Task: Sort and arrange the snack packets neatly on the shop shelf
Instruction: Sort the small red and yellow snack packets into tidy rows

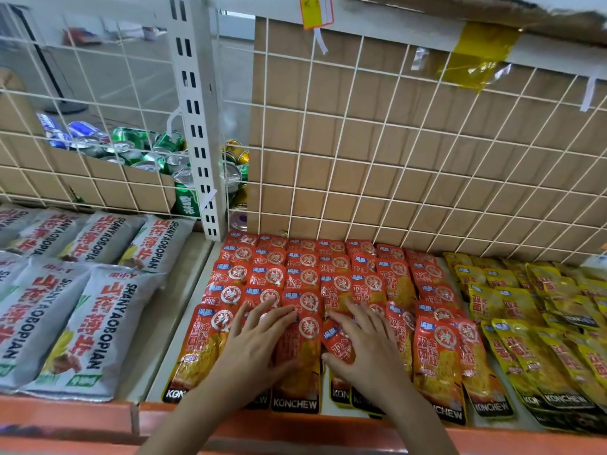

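Several red KONCHEW snack packets point(331, 277) lie in overlapping rows on the shelf's middle section. My left hand point(259, 343) lies flat with spread fingers on the front red packets. My right hand point(364, 343) rests beside it, its thumb under the edge of a small tilted red packet point(338, 343) and its fingers over it. Yellow KONCHEW packets point(532, 326) fill the section to the right. Grey SHANYAOBOPIAN bags point(82, 326) lie on the left section.
A white wire grid point(394, 178) backed by cardboard closes the shelf's rear. A white slotted upright post point(197, 126) stands at the back left, with drink cans point(144, 152) behind the grid. An orange shelf lip point(98, 418) runs along the front.
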